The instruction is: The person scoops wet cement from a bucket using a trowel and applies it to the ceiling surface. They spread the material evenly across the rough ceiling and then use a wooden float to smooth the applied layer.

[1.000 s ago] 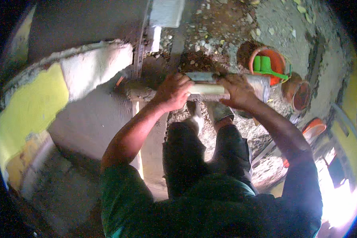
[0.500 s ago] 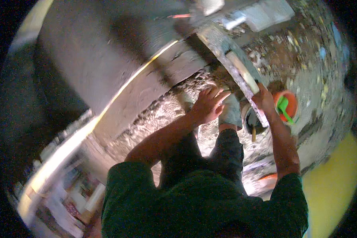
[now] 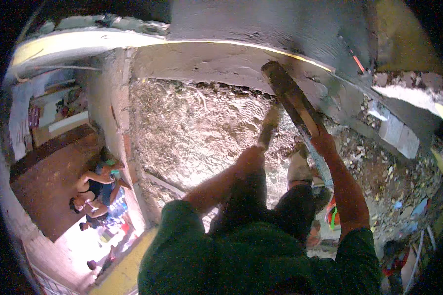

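My right hand [image 3: 324, 142] grips the wooden handle of a long plastering float [image 3: 285, 88], its board smeared with grey mortar. The float's far end overlaps the smooth grey plaster band [image 3: 206, 61]; whether it touches, I cannot tell. Low over my left leg is my left hand [image 3: 252, 156], blurred, its fingers not clear. A pale covered foot [image 3: 270, 123] shows just beyond it. My other foot, in a light boot [image 3: 299, 164], stands on the rough ground beside the float.
A bright yellowish strip [image 3: 216, 42] edges the plaster. Rubble [image 3: 374, 167] covers the ground at right. An orange bucket with a green tool [image 3: 333, 216] is partly hidden by my right arm. People [image 3: 96, 191] are beyond the wall at left. A pale block [image 3: 398, 135] lies at right.
My view has swung left, bringing the people into sight. The float now reaches over the plaster band. My left hand, earlier spread open, has lowered and blurred.
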### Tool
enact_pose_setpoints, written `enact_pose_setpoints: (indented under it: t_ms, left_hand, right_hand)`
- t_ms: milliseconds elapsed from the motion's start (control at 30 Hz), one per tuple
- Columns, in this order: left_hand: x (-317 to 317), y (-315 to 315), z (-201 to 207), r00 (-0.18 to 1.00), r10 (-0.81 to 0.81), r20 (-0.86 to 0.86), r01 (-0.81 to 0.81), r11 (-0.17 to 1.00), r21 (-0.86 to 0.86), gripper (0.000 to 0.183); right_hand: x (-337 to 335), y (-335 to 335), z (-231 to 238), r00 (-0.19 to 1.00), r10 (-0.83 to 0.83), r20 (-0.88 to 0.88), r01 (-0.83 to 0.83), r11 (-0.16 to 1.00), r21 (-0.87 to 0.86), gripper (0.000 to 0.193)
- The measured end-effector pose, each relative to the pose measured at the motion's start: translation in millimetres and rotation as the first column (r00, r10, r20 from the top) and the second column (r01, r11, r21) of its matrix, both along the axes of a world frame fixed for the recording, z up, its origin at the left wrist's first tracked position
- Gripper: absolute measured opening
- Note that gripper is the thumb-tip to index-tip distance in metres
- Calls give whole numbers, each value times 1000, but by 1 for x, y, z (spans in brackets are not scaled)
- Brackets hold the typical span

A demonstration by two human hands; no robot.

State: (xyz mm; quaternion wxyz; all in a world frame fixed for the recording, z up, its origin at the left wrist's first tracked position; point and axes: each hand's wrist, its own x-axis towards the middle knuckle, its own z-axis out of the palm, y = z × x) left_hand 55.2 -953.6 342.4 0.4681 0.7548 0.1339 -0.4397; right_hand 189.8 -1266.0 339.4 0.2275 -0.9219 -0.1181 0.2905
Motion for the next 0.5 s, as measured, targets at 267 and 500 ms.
enact_pose_setpoints:
  t_ms: [267,500]
  left_hand:
    - [-48,-71,43,966,-91,242,34,972,231,45]
    - [-72,-68,10,903,171,394,-160,985,-60,40]
  right_hand:
    - [8,-13,-3,958,244,-148,-278,917,-288,52]
    - [-9,-1,2,981,174,-85,-184,975,-124,55]
